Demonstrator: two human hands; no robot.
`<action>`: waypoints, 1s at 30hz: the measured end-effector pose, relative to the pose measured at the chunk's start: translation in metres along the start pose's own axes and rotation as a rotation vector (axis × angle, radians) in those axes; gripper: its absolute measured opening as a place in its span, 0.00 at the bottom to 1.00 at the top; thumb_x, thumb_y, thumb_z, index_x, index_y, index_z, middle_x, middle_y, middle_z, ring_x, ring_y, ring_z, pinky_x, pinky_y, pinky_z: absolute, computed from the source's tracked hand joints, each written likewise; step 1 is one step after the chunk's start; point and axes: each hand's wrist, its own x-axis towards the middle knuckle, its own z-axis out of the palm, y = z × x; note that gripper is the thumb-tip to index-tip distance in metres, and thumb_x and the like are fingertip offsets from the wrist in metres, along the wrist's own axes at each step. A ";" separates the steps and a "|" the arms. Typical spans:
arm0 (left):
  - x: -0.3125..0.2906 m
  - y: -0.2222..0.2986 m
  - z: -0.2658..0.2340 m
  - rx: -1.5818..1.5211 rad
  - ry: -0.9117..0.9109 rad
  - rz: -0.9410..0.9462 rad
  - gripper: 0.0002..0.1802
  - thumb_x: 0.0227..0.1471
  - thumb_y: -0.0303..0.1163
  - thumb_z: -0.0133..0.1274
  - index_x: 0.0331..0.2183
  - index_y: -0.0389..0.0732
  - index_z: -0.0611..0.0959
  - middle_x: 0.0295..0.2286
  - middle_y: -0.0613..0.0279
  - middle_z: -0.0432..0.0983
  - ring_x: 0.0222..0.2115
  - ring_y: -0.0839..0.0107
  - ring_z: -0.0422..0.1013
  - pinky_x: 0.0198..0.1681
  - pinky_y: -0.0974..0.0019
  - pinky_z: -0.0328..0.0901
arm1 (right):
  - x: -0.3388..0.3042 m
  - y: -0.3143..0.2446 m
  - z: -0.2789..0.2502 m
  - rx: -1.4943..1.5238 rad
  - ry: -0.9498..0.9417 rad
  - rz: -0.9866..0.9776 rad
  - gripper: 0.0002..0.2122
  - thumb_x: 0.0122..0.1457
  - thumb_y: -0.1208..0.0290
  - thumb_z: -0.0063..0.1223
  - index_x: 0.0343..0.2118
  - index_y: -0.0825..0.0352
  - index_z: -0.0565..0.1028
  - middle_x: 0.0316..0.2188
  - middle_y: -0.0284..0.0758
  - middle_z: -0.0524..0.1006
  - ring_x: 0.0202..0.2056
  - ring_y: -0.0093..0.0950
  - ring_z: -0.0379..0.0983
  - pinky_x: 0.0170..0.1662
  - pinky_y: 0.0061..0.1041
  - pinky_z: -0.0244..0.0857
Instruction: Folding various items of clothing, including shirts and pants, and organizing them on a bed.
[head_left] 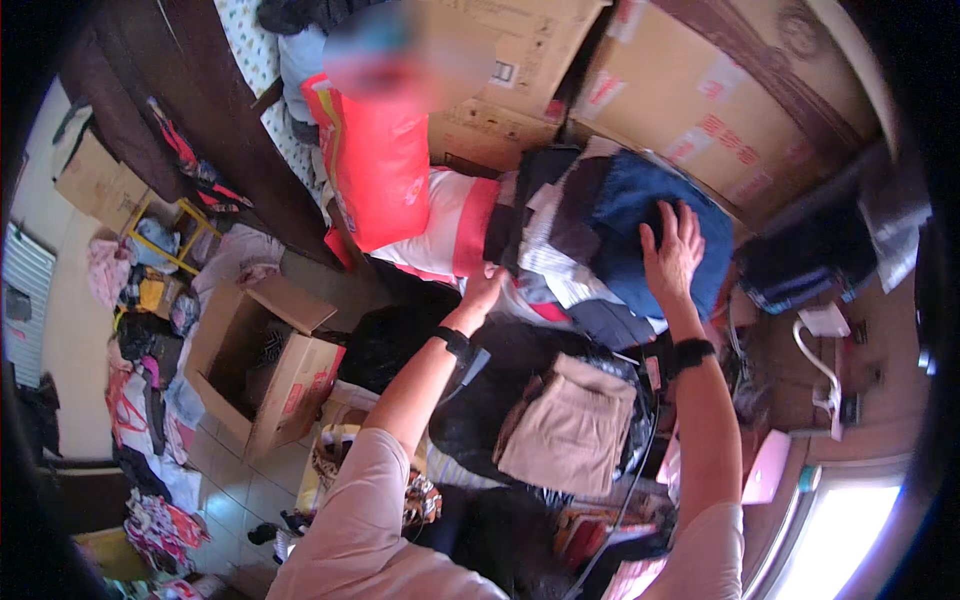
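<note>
Cardboard boxes, stiff and taped, stand along the far edge and close the room behind the clothes pile. On the left, a narrow strip of tiled floor shows bare beside an open carton, whose flaps spread outward. A red bag, smooth and bulky, limits the pile at its left end. The navy garment, of soft cloth with rounded folds, lies on the pile's right part, near the boxes. Closer to the person is a folded tan garment, almost rectangular. The right hand is open, fingers spread on the navy garment. The left hand bends its fingers at the pile's near edge; whether it grips cloth, I cannot tell.
</note>
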 end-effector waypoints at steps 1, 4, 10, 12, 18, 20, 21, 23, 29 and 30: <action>0.014 -0.003 -0.010 -0.072 -0.003 -0.022 0.22 0.55 0.38 0.52 0.44 0.30 0.73 0.38 0.53 0.74 0.39 0.66 0.71 0.44 0.63 0.66 | 0.005 -0.014 0.015 -0.114 0.140 0.000 0.23 0.60 0.55 0.48 0.57 0.56 0.66 0.62 0.39 0.59 0.64 0.41 0.49 0.64 0.47 0.41; 0.005 0.002 0.035 -0.564 0.156 -0.031 0.20 0.57 0.39 0.49 0.48 0.42 0.68 0.36 0.65 0.69 0.36 0.73 0.68 0.42 0.68 0.65 | 0.011 0.004 0.027 -0.148 0.151 0.021 0.25 0.60 0.57 0.46 0.60 0.54 0.62 0.64 0.38 0.56 0.65 0.40 0.46 0.65 0.47 0.39; -0.010 0.021 0.063 -1.065 0.158 -0.186 0.19 0.59 0.50 0.46 0.43 0.46 0.74 0.39 0.69 0.71 0.39 0.72 0.65 0.45 0.65 0.60 | 0.005 0.036 0.043 0.018 0.198 -0.050 0.25 0.64 0.55 0.38 0.62 0.59 0.59 0.64 0.39 0.55 0.64 0.41 0.48 0.65 0.42 0.39; -0.004 0.022 0.062 -1.039 0.098 -0.184 0.19 0.60 0.49 0.43 0.42 0.45 0.76 0.40 0.66 0.72 0.41 0.72 0.66 0.46 0.66 0.60 | 0.003 0.043 0.047 0.052 0.203 -0.053 0.26 0.65 0.52 0.34 0.62 0.59 0.59 0.64 0.40 0.55 0.64 0.41 0.48 0.65 0.42 0.39; 0.028 -0.003 0.059 -0.521 0.097 0.062 0.26 0.63 0.46 0.34 0.43 0.35 0.77 0.40 0.57 0.75 0.44 0.64 0.69 0.50 0.64 0.60 | 0.004 0.049 0.055 0.181 0.226 -0.056 0.27 0.66 0.50 0.31 0.63 0.61 0.58 0.64 0.42 0.55 0.64 0.42 0.49 0.64 0.42 0.39; 0.019 0.001 0.069 -0.306 0.064 0.181 0.28 0.63 0.45 0.33 0.44 0.28 0.74 0.41 0.50 0.74 0.45 0.58 0.68 0.51 0.62 0.59 | 0.000 0.075 0.057 0.215 0.218 -0.060 0.28 0.66 0.50 0.30 0.63 0.63 0.57 0.64 0.44 0.54 0.64 0.42 0.48 0.65 0.40 0.39; 0.011 0.018 0.079 -0.321 0.048 0.177 0.28 0.63 0.45 0.33 0.44 0.28 0.74 0.41 0.50 0.74 0.45 0.58 0.68 0.51 0.62 0.59 | 0.000 0.091 0.054 0.192 0.218 -0.060 0.28 0.66 0.50 0.30 0.63 0.63 0.57 0.64 0.44 0.54 0.64 0.42 0.48 0.65 0.40 0.39; -0.003 0.047 0.084 -0.258 -0.002 0.391 0.26 0.62 0.44 0.34 0.41 0.28 0.75 0.39 0.45 0.74 0.44 0.54 0.69 0.49 0.60 0.60 | -0.002 0.114 0.056 0.289 0.187 -0.031 0.28 0.66 0.50 0.29 0.63 0.64 0.56 0.64 0.44 0.55 0.64 0.42 0.48 0.65 0.39 0.38; 0.036 0.016 0.058 -0.179 -0.302 0.602 0.17 0.57 0.32 0.42 0.46 0.37 0.75 0.43 0.62 0.74 0.47 0.68 0.67 0.53 0.63 0.59 | 0.009 0.148 0.065 0.677 0.117 -0.008 0.30 0.67 0.50 0.30 0.64 0.68 0.53 0.64 0.42 0.53 0.65 0.36 0.46 0.66 0.36 0.36; 0.031 0.018 0.054 -0.495 -0.510 0.422 0.17 0.56 0.30 0.44 0.47 0.37 0.74 0.44 0.61 0.73 0.46 0.69 0.68 0.52 0.64 0.61 | 0.006 0.159 0.063 0.753 0.099 0.053 0.30 0.67 0.49 0.30 0.64 0.68 0.52 0.64 0.41 0.52 0.65 0.36 0.46 0.66 0.36 0.36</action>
